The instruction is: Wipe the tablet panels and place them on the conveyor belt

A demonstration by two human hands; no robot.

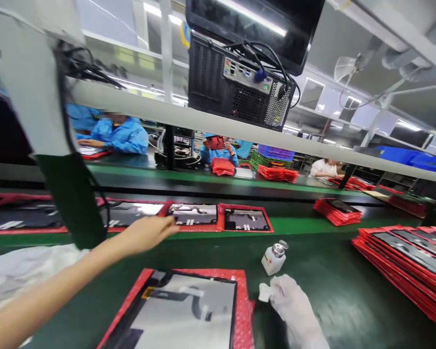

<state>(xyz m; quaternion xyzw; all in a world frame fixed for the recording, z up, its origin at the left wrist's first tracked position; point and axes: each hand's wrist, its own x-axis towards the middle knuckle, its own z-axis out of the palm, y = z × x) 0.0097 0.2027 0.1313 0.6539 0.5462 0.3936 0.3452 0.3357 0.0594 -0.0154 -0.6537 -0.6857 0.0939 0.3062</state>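
White wipe in gloved fingers.

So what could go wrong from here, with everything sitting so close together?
The right hand, pinching a white wipe, is close to the small bottle; a nudge might tip it, perhaps spilling any liquid inside.

The left hand is bare and near a panel in the far row, so it could smudge or shift one; blur hides whether it touches.

The tall stack on the right has uneven edges and might slide if bumped.
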